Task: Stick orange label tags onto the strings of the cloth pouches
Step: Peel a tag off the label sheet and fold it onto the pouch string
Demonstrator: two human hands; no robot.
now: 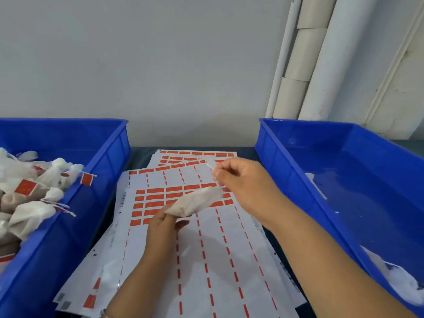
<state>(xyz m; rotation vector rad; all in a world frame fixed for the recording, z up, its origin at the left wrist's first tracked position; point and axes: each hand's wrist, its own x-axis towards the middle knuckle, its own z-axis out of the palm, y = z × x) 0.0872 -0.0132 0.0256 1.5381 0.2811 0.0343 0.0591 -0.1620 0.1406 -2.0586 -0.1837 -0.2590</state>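
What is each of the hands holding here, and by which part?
The left hand grips the cloth pouch by its bottom end. The right hand pinches the pouch's string above its tied neck.

Two blue bins (pixel 110 157), two hands (pixel 160 230).

**No text can be read**

The orange label tags (pixel 160 198) on the white sheets (pixel 206 249) carry marks too blurred to read. Small black print along the sheet edges, at 9 o'clock from the tags, is also too small to tell.
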